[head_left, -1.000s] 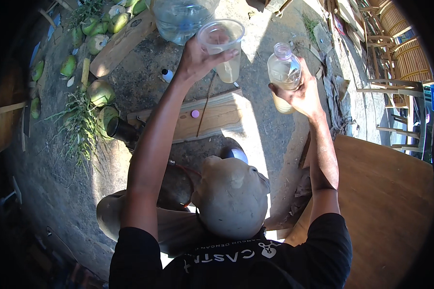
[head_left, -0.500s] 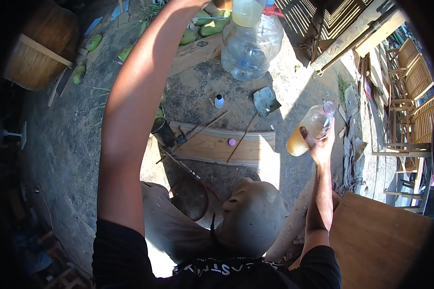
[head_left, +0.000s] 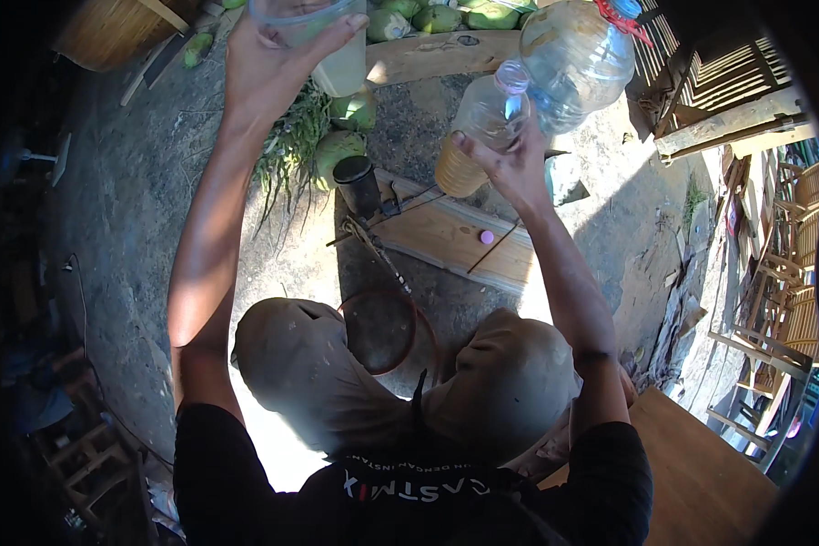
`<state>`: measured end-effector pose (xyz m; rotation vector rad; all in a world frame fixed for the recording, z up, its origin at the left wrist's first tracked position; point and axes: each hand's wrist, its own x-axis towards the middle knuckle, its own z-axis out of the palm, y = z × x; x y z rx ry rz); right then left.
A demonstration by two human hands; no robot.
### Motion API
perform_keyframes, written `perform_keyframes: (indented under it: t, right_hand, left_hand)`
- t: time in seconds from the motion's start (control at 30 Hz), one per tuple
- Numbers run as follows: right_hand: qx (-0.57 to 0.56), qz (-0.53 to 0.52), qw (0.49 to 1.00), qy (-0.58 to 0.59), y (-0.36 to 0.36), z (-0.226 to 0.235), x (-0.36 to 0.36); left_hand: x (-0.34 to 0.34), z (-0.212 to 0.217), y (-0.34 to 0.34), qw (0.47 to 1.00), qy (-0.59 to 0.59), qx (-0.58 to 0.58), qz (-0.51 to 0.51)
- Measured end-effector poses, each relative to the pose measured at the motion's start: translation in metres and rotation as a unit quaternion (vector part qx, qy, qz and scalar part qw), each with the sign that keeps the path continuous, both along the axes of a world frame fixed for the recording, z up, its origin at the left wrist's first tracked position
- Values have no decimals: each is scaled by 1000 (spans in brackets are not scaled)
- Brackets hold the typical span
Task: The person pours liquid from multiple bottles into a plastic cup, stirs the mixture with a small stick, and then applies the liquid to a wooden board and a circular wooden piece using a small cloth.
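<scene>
My left hand (head_left: 266, 77) is wrapped round a clear plastic cup (head_left: 341, 75) at the top of the head view. Cloudy pale liquid fills its lower part, and the picture's edge cuts off its rim. To its right, my right hand (head_left: 519, 166) grips a clear plastic bottle (head_left: 480, 116) by its side. The bottle tilts slightly, its pinkish neck has no cap on, and yellowish liquid lies at the bottom. Cup and bottle are apart. A large clear jug (head_left: 573, 59) with a blue cap and red handle stands just beyond the bottle.
On the ground lies a wooden plank (head_left: 446, 238) with a pink cap (head_left: 487, 237) on it. Beside it are a dark cylinder (head_left: 358, 187) and a reddish hose (head_left: 416, 332). Green coconuts (head_left: 437, 18) lie at the back. Slatted wooden chairs (head_left: 805, 246) stand far right; a brown board (head_left: 692, 464) sits near right.
My right hand has brought the bottle left, closer to the cup. The cup in my left hand has shifted left. The whole view has turned, and my left knee now shows fully.
</scene>
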<state>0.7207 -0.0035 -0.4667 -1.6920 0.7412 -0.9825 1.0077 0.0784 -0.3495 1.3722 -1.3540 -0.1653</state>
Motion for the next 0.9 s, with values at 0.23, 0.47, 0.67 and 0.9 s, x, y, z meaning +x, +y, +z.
perform_keyframes:
  t: [0.23,0.47,0.67,0.9]
  right_hand:
    - [108,61,989,-87,-65,-131,122]
    - [79,54,995,24,-61,-189,153]
    - [-77,-17,985,153,-67,-184,103]
    - [-38,34,868,494,25,-173,-89]
  left_hand:
    - [5,-24,68,997,66,23,37]
    - [14,-43,84,994,105,16,10]
    - [-26,-41,62,988,156,13,-8]
    - [-36,-45,44,985,158,-20,-68]
